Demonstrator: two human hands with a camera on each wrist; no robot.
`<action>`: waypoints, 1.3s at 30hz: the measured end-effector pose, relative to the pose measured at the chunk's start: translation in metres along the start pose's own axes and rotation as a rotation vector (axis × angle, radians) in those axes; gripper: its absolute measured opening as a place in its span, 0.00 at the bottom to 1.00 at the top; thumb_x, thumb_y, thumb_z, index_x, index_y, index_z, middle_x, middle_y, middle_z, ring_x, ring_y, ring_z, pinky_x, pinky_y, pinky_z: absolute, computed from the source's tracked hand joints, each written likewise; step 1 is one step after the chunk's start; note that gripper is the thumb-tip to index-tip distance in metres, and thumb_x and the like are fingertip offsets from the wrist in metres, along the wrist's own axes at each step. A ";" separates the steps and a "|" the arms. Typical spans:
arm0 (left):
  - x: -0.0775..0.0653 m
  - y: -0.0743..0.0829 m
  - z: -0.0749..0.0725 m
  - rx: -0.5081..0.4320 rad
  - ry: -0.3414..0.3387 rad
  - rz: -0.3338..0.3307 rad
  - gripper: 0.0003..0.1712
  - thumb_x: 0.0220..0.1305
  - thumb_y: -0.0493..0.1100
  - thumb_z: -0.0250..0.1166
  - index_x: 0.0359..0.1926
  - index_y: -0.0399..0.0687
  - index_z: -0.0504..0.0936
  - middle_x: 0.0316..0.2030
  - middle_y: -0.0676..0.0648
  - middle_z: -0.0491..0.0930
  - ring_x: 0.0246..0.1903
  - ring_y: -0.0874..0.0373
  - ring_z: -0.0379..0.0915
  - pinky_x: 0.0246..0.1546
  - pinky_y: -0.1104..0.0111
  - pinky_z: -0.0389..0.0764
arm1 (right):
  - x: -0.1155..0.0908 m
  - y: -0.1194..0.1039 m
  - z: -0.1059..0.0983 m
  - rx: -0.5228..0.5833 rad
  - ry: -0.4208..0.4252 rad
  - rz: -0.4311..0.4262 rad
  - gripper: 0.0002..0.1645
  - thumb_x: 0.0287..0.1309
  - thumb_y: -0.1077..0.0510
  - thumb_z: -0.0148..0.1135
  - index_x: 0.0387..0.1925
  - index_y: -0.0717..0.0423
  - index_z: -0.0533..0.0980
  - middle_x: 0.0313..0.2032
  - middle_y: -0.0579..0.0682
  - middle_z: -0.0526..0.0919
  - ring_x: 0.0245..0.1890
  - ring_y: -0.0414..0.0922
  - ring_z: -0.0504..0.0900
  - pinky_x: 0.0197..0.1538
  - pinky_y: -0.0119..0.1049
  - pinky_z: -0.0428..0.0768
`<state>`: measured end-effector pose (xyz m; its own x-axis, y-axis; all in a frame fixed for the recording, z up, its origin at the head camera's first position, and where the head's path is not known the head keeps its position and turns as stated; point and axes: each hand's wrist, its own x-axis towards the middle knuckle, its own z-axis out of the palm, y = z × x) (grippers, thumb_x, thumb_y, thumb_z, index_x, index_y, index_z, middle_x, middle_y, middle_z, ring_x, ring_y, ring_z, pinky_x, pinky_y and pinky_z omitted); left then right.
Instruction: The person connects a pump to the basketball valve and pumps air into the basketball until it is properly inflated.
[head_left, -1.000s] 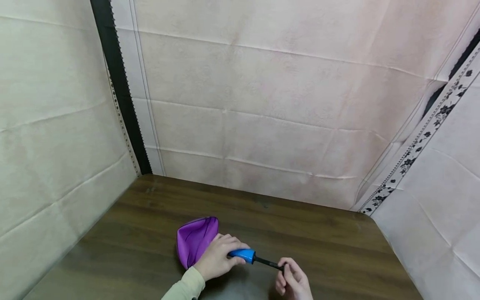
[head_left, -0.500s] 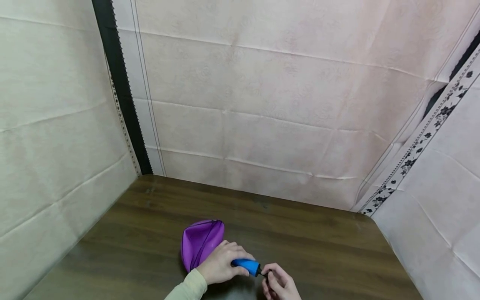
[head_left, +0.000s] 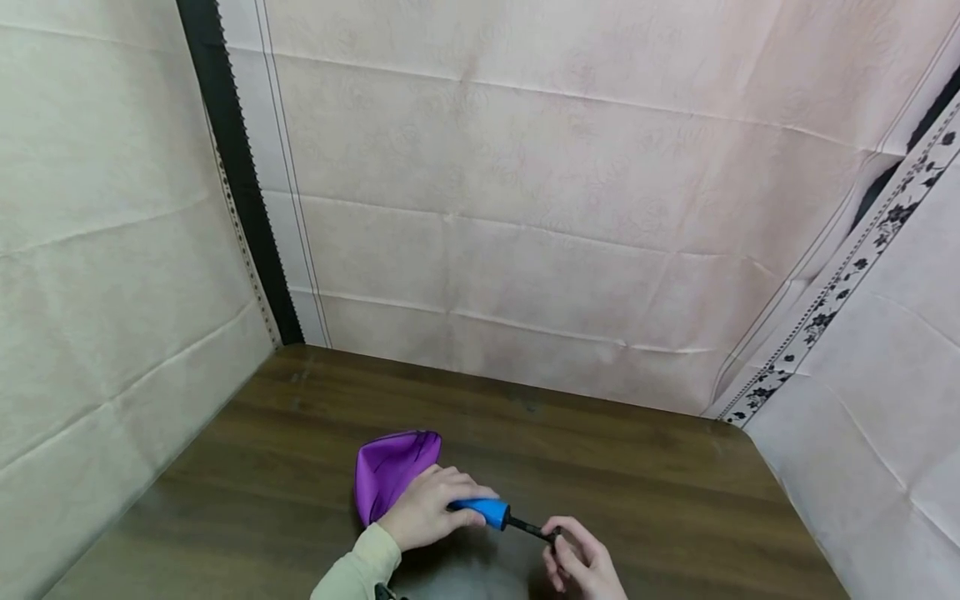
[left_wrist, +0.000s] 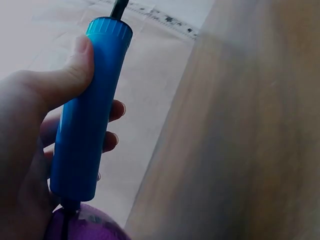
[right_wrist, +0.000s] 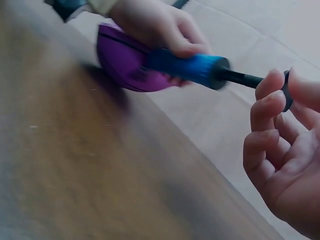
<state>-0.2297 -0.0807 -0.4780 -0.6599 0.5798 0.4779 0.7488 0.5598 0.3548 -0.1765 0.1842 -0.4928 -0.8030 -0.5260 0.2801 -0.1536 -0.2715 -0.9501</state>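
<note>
A blue hand pump [head_left: 491, 512] is held above the table, tilted down to the right. My left hand [head_left: 429, 507] grips its barrel, the thumb lying along the blue side in the left wrist view. At the barrel's left end hangs a purple, partly inflated ball-like thing [head_left: 388, 472] with dark seams and creased, slack sides. The pump's black rod [right_wrist: 243, 78] sticks out of the other end. Thumb and fingers of my right hand [head_left: 587, 560] pinch the small black handle [right_wrist: 287, 91] at the rod's tip.
The brown wooden table [head_left: 660, 467] lies beneath both hands. Creased pale cloth walls [head_left: 480, 250] stand at its back and sides, with a black strip [head_left: 243, 175] in the left corner and a flowered border [head_left: 832, 292] at right.
My right hand pushed the rod into the barrel half a second ago and has since drawn it back out to the right. The purple thing shifted right, then back left, with my left hand.
</note>
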 end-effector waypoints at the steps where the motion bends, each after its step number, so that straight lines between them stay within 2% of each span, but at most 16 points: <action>1: 0.000 -0.002 -0.003 0.008 0.001 -0.016 0.18 0.56 0.62 0.54 0.48 0.74 0.75 0.37 0.67 0.78 0.37 0.72 0.70 0.40 0.72 0.67 | 0.000 -0.001 -0.002 0.037 -0.018 -0.061 0.15 0.66 0.68 0.32 0.48 0.60 0.65 0.18 0.55 0.65 0.14 0.47 0.61 0.17 0.41 0.56; 3: -0.001 -0.005 -0.009 0.027 0.001 -0.051 0.18 0.56 0.63 0.53 0.49 0.74 0.75 0.38 0.67 0.78 0.37 0.71 0.70 0.41 0.70 0.67 | 0.000 -0.002 -0.007 0.101 -0.055 -0.162 0.18 0.65 0.71 0.29 0.49 0.63 0.64 0.19 0.60 0.61 0.15 0.52 0.55 0.18 0.43 0.52; 5: -0.002 -0.008 -0.014 0.041 -0.003 -0.081 0.19 0.57 0.64 0.52 0.49 0.75 0.75 0.38 0.67 0.78 0.38 0.71 0.70 0.43 0.68 0.67 | -0.001 -0.004 -0.011 0.153 -0.078 -0.212 0.19 0.65 0.72 0.26 0.50 0.64 0.64 0.20 0.61 0.59 0.16 0.53 0.52 0.19 0.42 0.50; 8: -0.004 -0.011 -0.017 0.053 -0.005 -0.108 0.19 0.58 0.64 0.51 0.50 0.74 0.74 0.39 0.67 0.78 0.39 0.70 0.70 0.45 0.65 0.67 | 0.000 -0.004 -0.013 0.173 -0.092 -0.239 0.20 0.65 0.72 0.26 0.51 0.64 0.63 0.21 0.58 0.60 0.16 0.52 0.53 0.19 0.42 0.49; 11: -0.005 -0.013 -0.016 0.076 0.005 -0.107 0.19 0.58 0.63 0.50 0.50 0.75 0.73 0.39 0.66 0.78 0.40 0.69 0.70 0.46 0.64 0.67 | 0.001 -0.003 -0.013 0.155 -0.097 -0.251 0.19 0.64 0.73 0.26 0.51 0.65 0.63 0.20 0.61 0.58 0.16 0.52 0.53 0.18 0.42 0.50; 15: -0.006 -0.014 -0.011 0.106 0.016 -0.097 0.18 0.59 0.63 0.50 0.50 0.75 0.73 0.39 0.65 0.78 0.39 0.68 0.70 0.45 0.64 0.66 | 0.000 -0.003 -0.013 0.141 -0.087 -0.233 0.19 0.65 0.72 0.26 0.50 0.65 0.62 0.20 0.64 0.56 0.16 0.54 0.52 0.18 0.43 0.50; 23: -0.006 -0.014 -0.011 0.073 -0.012 -0.087 0.19 0.57 0.64 0.50 0.49 0.73 0.75 0.39 0.65 0.78 0.39 0.69 0.70 0.44 0.65 0.66 | 0.000 0.002 -0.015 0.190 -0.136 -0.235 0.21 0.64 0.73 0.23 0.52 0.64 0.61 0.20 0.63 0.55 0.16 0.54 0.53 0.18 0.44 0.50; 30: -0.006 -0.014 -0.012 0.061 0.008 -0.055 0.18 0.56 0.61 0.55 0.49 0.72 0.76 0.39 0.66 0.78 0.39 0.70 0.70 0.44 0.66 0.66 | 0.000 0.003 -0.015 0.212 -0.152 -0.242 0.21 0.64 0.74 0.24 0.51 0.65 0.61 0.20 0.64 0.54 0.16 0.54 0.52 0.17 0.43 0.49; 34: -0.004 -0.008 -0.008 0.069 0.013 -0.038 0.18 0.56 0.58 0.56 0.49 0.70 0.76 0.39 0.64 0.79 0.39 0.68 0.70 0.42 0.67 0.65 | 0.001 0.005 -0.013 0.199 -0.161 -0.241 0.19 0.64 0.73 0.25 0.51 0.65 0.61 0.20 0.63 0.54 0.16 0.54 0.53 0.16 0.43 0.50; 39: 0.003 0.008 0.004 0.097 -0.060 0.013 0.19 0.58 0.58 0.54 0.50 0.65 0.76 0.39 0.61 0.79 0.38 0.66 0.72 0.39 0.70 0.65 | 0.003 0.012 -0.005 0.158 -0.127 -0.182 0.18 0.64 0.73 0.27 0.49 0.64 0.62 0.20 0.62 0.56 0.16 0.53 0.54 0.15 0.43 0.52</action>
<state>-0.2263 -0.0720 -0.4775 -0.6550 0.6201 0.4319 0.7496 0.6052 0.2679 -0.1836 0.1836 -0.5044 -0.6902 -0.5513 0.4687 -0.1892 -0.4878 -0.8522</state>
